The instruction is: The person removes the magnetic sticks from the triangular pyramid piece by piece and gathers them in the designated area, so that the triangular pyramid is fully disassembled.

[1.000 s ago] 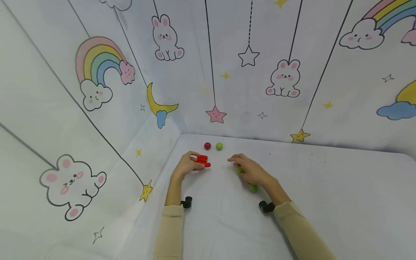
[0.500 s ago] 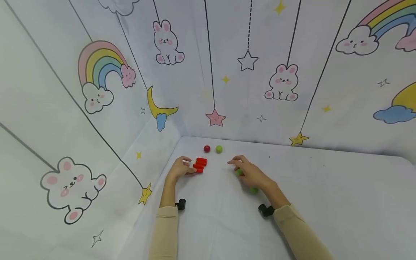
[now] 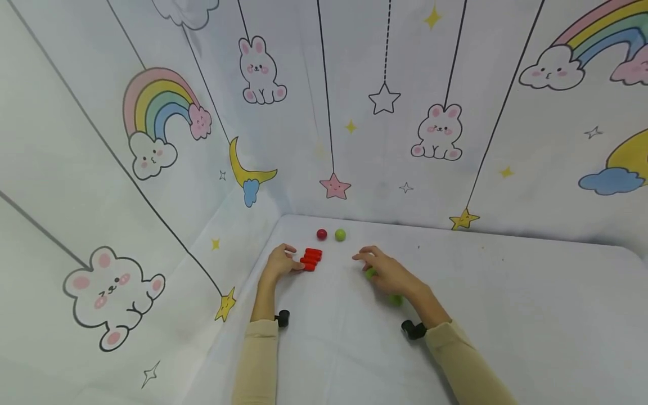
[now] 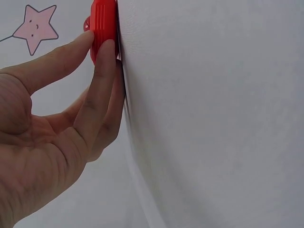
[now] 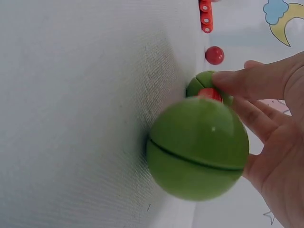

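Observation:
Several red ribbed sticks (image 3: 312, 256) lie side by side in a row. My left hand (image 3: 280, 262) is at their left end, its fingers loosely spread. In the left wrist view, its fingertips touch the end of a red stick (image 4: 104, 28). To the right, my right hand (image 3: 395, 274) reaches over two green balls. The right wrist view has the near green ball (image 5: 197, 149) large in front, with a red piece (image 5: 210, 94) just behind it. My right thumb lies against the farther green ball (image 5: 192, 88), with the fingers around its other side, partly hidden.
Behind the sticks, a red ball (image 3: 321, 234) and a green ball (image 3: 340, 234) stand near the table's back edge. White cloth walls with cartoon drawings rise at the back and left. The white table (image 3: 531, 315) stretches off to the right.
My left hand has let go of the red sticks it held a second ago and drawn back slightly left; they lie in a row. My right hand keeps its place.

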`<state>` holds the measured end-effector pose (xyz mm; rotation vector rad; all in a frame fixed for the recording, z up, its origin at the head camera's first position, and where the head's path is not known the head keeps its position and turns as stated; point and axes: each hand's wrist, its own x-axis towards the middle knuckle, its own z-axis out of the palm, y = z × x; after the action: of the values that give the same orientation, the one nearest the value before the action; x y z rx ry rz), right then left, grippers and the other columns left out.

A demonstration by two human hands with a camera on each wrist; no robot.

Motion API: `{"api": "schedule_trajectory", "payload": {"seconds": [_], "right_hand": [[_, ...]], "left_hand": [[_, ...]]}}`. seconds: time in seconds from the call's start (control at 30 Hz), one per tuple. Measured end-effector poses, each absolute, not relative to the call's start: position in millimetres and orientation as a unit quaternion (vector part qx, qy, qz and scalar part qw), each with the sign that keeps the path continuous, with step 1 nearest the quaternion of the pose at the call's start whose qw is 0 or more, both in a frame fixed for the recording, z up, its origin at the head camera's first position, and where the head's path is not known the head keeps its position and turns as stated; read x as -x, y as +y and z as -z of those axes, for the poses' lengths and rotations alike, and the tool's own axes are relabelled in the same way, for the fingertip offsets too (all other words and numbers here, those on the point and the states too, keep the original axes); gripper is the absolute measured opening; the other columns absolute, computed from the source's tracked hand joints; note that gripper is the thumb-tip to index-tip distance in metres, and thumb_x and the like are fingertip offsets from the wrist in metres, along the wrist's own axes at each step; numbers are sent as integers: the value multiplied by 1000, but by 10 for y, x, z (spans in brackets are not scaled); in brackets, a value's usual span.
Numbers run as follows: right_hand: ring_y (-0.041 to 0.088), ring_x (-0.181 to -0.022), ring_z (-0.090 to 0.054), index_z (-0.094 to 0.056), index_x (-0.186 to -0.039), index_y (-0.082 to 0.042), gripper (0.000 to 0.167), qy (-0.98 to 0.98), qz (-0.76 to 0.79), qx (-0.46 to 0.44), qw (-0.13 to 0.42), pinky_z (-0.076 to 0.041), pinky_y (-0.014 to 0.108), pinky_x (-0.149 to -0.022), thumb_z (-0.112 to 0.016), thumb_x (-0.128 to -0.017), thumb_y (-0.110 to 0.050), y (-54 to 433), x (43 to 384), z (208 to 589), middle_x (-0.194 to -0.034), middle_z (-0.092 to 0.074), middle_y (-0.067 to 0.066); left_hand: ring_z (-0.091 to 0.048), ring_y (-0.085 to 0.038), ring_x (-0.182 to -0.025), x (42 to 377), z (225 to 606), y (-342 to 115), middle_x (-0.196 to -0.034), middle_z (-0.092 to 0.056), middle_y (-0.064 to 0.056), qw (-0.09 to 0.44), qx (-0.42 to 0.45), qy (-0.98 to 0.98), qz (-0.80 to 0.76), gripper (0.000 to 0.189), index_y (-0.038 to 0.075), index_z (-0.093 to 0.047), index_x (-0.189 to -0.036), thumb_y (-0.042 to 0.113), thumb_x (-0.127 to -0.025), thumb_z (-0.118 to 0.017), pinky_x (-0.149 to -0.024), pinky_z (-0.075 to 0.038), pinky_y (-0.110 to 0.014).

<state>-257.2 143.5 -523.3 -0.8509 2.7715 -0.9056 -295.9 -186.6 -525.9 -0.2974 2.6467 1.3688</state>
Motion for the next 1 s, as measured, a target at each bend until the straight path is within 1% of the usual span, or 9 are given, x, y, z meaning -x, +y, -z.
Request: {"api": "schedule_trajectory", "payload": {"seconds": [0.3,0.43,0.53,0.7,0.77,0.83,0.9,1.0], "right_hand": [[18,-115,-65,-60,-145,-17,60,906,310,283,49,-53,45,-104,-63,-93,12,1426,2588,5251,-154,-45,4],[16,-115,-64,-60,-145,-18,62,907,309,283,51,-55,42,-102,-64,-92,13,1423,2597,5275,-154,-45,2],[17,-120,-61,-60,-145,-20,64,909,303,282,46,-55,41,-102,-66,-91,12,1414,2606,5298,-155,-44,1],[26,-131,-56,-59,-146,-21,63,917,303,260,25,-52,50,-106,-72,-90,5,1397,2611,5306,-156,-42,4],[28,-128,-58,-59,-147,-19,62,922,303,239,11,-53,51,-104,-76,-90,-1,1395,2612,5307,-156,-43,6],[27,-123,-62,-58,-147,-18,62,928,303,216,-2,-54,51,-100,-78,-90,-6,1397,2616,5311,-154,-43,8],[26,-117,-66,-58,-147,-16,62,930,310,198,-11,-55,51,-98,-79,-90,-8,1399,2614,5315,-152,-45,9],[23,-111,-69,-58,-146,-15,60,928,320,192,-11,-56,49,-97,-78,-91,-7,1405,2612,5331,-149,-46,10]], "left_hand": [[-59,-33,-104,2961,5284,-1858,-121,-61,-20,55,95,890,-443,52,3,-61,-132,11,-86,-84,-90,-56,-43],[-59,-32,-104,2967,5304,-1869,-122,-61,-20,51,91,895,-434,52,2,-61,-132,12,-86,-84,-90,-56,-42],[-63,-30,-98,2958,5305,-1868,-122,-61,-22,48,87,893,-439,53,0,-61,-133,11,-86,-84,-88,-59,-40],[-67,-25,-86,2943,5299,-1865,-123,-61,-23,44,80,887,-453,52,-1,-61,-134,9,-88,-83,-80,-61,-35],[-68,-25,-84,2944,5291,-1866,-124,-61,-24,42,78,886,-455,52,-2,-61,-133,9,-88,-82,-78,-61,-35],[-68,-26,-83,2941,5281,-1862,-125,-60,-24,41,78,886,-456,51,-1,-60,-134,10,-88,-82,-78,-61,-36],[-68,-26,-83,2941,5274,-1862,-125,-60,-24,37,79,887,-454,51,-1,-61,-134,10,-88,-82,-79,-61,-37],[-68,-26,-82,2939,5278,-1861,-124,-60,-23,36,80,888,-451,50,0,-61,-133,12,-89,-82,-79,-60,-36]]}}
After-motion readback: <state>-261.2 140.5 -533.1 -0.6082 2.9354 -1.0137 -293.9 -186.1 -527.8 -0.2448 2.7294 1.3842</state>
